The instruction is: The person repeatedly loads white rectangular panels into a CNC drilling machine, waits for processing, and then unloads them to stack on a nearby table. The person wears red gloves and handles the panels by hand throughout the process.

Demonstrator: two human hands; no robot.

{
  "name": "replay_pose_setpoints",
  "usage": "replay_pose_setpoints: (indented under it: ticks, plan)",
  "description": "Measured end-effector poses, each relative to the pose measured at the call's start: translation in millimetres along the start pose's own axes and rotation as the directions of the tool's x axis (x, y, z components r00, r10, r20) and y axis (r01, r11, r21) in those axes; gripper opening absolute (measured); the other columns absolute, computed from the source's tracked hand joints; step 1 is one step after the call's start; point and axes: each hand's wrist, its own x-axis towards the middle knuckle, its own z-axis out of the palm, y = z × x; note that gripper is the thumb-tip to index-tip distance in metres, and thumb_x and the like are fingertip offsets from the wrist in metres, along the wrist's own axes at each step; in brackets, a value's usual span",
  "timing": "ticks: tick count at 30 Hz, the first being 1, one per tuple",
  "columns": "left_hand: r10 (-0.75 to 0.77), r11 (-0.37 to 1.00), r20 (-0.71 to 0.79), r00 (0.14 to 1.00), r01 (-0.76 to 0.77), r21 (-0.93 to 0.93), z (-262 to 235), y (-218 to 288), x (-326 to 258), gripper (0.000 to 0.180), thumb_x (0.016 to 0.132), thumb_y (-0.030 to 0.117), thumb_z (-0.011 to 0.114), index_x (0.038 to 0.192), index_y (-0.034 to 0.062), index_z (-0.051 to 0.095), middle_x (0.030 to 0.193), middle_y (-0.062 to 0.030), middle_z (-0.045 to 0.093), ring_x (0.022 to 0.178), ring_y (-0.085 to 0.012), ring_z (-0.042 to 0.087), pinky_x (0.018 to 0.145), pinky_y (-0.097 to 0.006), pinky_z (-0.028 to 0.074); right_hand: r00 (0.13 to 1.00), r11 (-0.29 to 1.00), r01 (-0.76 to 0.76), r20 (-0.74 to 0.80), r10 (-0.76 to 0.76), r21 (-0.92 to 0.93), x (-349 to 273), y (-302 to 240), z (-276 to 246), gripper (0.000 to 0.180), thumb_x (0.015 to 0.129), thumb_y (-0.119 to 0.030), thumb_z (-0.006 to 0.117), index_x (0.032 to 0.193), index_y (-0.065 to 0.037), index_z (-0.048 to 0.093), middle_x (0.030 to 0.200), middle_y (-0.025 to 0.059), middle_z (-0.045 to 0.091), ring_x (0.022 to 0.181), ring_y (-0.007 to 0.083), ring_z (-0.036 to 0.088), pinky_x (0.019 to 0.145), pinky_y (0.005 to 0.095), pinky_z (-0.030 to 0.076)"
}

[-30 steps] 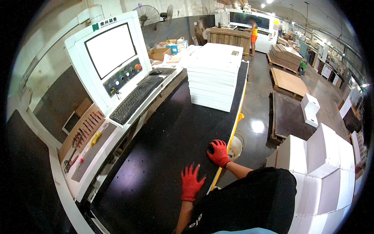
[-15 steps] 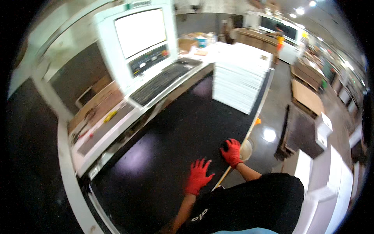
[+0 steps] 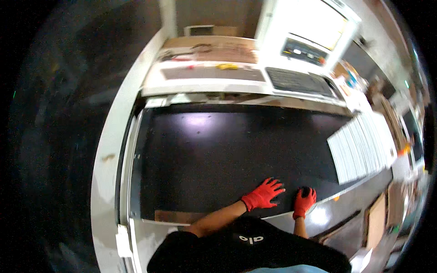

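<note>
My left hand [image 3: 263,195], in a red glove with dark palm coating, is over the near part of a black tabletop [image 3: 218,154]. Its fingers are spread and hold nothing. Close to its right, at the table's near edge, is my right hand [image 3: 304,202], also red-gloved. Its fingers are loosely bent but apart, with dark coating showing at the thumb side and no object seen in it. A stack of white boards [image 3: 357,148] stands on the table's right end, beyond my right hand.
Along the far side runs a white ledge with a keyboard [image 3: 298,81], a yellow tool [image 3: 226,67] and a control cabinet with a lit screen [image 3: 318,22]. A pale frame post [image 3: 109,157] borders the left. Brown boards [image 3: 377,220] lie low at the right.
My view has swung left, so the table now lies crosswise and the board stack sits at the right. Both hands stay near the table's near edge, closer together in the picture.
</note>
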Motion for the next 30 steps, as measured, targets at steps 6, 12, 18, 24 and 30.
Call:
replay_pose_setpoints:
  ticks: [6, 12, 18, 24, 30]
  plan:
    - [-0.105, 0.987, -0.169, 0.98, 0.082, -0.141, 2, 2, 2, 0.087, 0.088, 0.041, 0.077, 0.16, 0.0132, 0.038, 0.148, -0.0177, 0.054, 0.141, -0.0384, 0.047, 0.121, -0.058, 0.03, 1.0, 0.997, -0.011, 0.0, 0.011, -0.08, 2, 34, 20, 0.057, 0.092, -0.041, 0.074, 0.133, -0.002, 0.064, 0.146, 0.0213, 0.056, 0.136, 0.0404, 0.05, 0.114, 0.0514, 0.039]
    - [-0.185, 0.981, -0.277, 0.943, 0.163, -0.102, 6, -6, -1, 0.087, 0.087, 0.04, 0.077, 0.16, 0.0121, 0.039, 0.145, -0.0177, 0.057, 0.135, -0.0373, 0.053, 0.118, -0.056, 0.035, 0.999, 0.936, -0.016, 0.035, 0.03, -0.351, 16, -1, 32, 0.061, 0.093, -0.049, 0.068, 0.136, -0.006, 0.061, 0.136, 0.0175, 0.06, 0.123, 0.0393, 0.058, 0.099, 0.0529, 0.049]
    - [-0.244, 0.96, -0.438, 0.865, 0.151, -0.236, -7, -1, -3, 0.088, 0.086, 0.041, 0.078, 0.16, 0.012, 0.04, 0.143, -0.0179, 0.058, 0.131, -0.0376, 0.054, 0.115, -0.054, 0.038, 0.97, 0.943, 0.244, 0.06, -0.237, -0.227, 52, -52, 79, 0.06, 0.093, -0.049, 0.069, 0.135, -0.007, 0.061, 0.139, 0.0188, 0.059, 0.126, 0.0401, 0.056, 0.101, 0.0538, 0.048]
    - [-0.31, 0.923, -0.566, 0.764, 0.1, -0.371, -83, 24, -24, 0.089, 0.088, 0.04, 0.078, 0.161, 0.0125, 0.037, 0.154, -0.0169, 0.05, 0.139, -0.0385, 0.049, 0.117, -0.052, 0.039, 0.943, 0.926, 0.332, 0.071, -0.325, -0.179, 88, -89, 107, 0.06, 0.094, -0.049, 0.068, 0.135, -0.005, 0.061, 0.141, 0.0208, 0.058, 0.129, 0.04, 0.056, 0.104, 0.0538, 0.047]
    - [-0.467, 0.883, -0.582, 0.666, 0.32, -0.342, -129, 16, -111, 0.09, 0.087, 0.036, 0.08, 0.162, 0.0126, 0.034, 0.156, -0.0167, 0.048, 0.143, -0.0378, 0.047, 0.119, -0.048, 0.038, 0.923, 0.914, 0.381, 0.106, -0.369, -0.142, 98, -136, 117, 0.061, 0.095, -0.049, 0.067, 0.135, -0.003, 0.062, 0.14, 0.0218, 0.059, 0.128, 0.0403, 0.056, 0.106, 0.0525, 0.046]
